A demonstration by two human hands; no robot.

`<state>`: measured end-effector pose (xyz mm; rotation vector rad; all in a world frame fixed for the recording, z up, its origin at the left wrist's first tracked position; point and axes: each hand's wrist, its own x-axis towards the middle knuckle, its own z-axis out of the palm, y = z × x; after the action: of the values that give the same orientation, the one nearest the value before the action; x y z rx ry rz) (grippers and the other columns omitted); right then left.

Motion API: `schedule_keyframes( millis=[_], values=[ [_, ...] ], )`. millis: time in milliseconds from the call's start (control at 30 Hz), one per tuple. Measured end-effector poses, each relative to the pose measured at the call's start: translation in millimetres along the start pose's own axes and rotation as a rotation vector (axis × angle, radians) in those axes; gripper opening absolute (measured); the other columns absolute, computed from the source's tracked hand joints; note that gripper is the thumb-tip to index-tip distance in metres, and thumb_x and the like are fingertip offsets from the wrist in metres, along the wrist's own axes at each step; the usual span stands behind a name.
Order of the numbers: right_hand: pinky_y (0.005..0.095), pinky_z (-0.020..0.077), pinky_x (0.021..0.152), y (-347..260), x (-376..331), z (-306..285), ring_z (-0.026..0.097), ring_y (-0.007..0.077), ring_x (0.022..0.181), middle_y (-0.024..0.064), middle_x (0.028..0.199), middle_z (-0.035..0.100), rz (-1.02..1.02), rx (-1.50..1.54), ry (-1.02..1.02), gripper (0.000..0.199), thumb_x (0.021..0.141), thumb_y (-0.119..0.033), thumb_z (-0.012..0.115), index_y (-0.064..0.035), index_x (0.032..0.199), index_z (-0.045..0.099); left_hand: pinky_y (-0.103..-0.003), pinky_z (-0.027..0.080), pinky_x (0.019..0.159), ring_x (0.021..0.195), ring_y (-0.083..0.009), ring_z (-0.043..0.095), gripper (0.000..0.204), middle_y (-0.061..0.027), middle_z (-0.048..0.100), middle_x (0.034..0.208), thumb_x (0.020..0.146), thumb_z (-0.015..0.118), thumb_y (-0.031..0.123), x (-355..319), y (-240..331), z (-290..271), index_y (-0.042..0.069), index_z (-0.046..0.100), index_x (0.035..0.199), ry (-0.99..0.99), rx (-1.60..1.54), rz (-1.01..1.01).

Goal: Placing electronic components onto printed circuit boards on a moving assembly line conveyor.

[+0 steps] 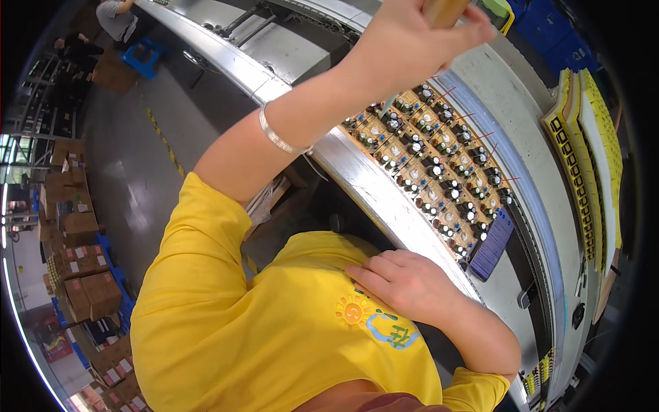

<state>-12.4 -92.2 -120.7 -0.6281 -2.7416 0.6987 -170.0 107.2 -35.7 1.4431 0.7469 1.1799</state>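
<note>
Although the right hand (pixel 405 281) lies in plain sight against the front of the yellow shirt (pixel 220 302), the underside of its fingers is hidden, so I cannot tell whether they hold anything. Reaching out past it, the left arm wears a silver bangle (pixel 271 134). The left hand (pixel 408 48) has its fingers wrapped around a brown thing (pixel 445 12), which the top edge cuts off; its full shape cannot be made out. Below that hand are the circuit boards (pixel 429 172), in rows on the desk (pixel 374 189), their upper corner partly covered by the hand. Beside the end of the rows lies a dark phone (pixel 492 248). Across the desk, yellow trays (pixel 573 172) with black parts bend along the dark rim of the view. Farther off, cardboard boxes (pixel 99 295) stand at the left, small and stretched. Farthest away are a blue stool (pixel 143 58) and two people, one in a grey top (pixel 118 22) cut by the upper edge, the other lost in shadow.
</note>
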Motion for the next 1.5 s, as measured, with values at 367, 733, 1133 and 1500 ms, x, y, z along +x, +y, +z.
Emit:
schedule_keyframes(
  millis=[367,733,1133,1500],
  values=[
    [0.0325,0.0546,0.072,13,17,3,0.065,0.0204,0.081,0.003,0.092,0.064,0.003,0.032,-0.001,0.028,0.089,-0.019,0.072,-0.0088,0.115,0.071,-0.023,0.038,0.049,0.055,-0.0039,0.047,0.024,0.0071,0.051,0.067,0.1,0.073,0.029,55,-67,-2,0.008,0.063,0.099,0.031,-0.017,0.052],
    [0.0318,0.0543,0.074,15,21,0,0.065,0.0194,0.084,0.0028,0.094,0.064,0.008,0.025,-0.034,0.029,0.089,-0.017,0.07,-0.0096,0.116,0.071,-0.021,0.038,0.049,0.055,-0.0029,0.047,0.022,0.0071,0.051,0.068,0.101,0.072,0.028,65,-32,-22,0.009,0.062,0.097,0.004,-0.077,0.078],
    [0.0319,0.0548,0.073,16,30,4,0.065,0.0198,0.082,0.0027,0.092,0.063,0.012,0.052,-0.028,0.031,0.088,-0.018,0.073,-0.0089,0.117,0.071,-0.022,0.037,0.048,0.054,-0.004,0.046,0.025,0.0065,0.05,0.066,0.1,0.073,0.03,63,-69,-40,0.007,0.065,0.106,-0.022,-0.047,0.081],
    [0.0326,0.0555,0.071,11,42,-4,0.066,0.0203,0.081,0.003,0.096,0.067,0.036,0.042,-0.056,0.032,0.085,-0.015,0.076,-0.0083,0.116,0.072,-0.025,0.038,0.053,0.059,-0.0051,0.045,0.029,0.0049,0.051,0.069,0.1,0.072,0.029,4,-16,-48,0.002,0.062,0.101,0.096,0.248,-0.004]
  ],
)
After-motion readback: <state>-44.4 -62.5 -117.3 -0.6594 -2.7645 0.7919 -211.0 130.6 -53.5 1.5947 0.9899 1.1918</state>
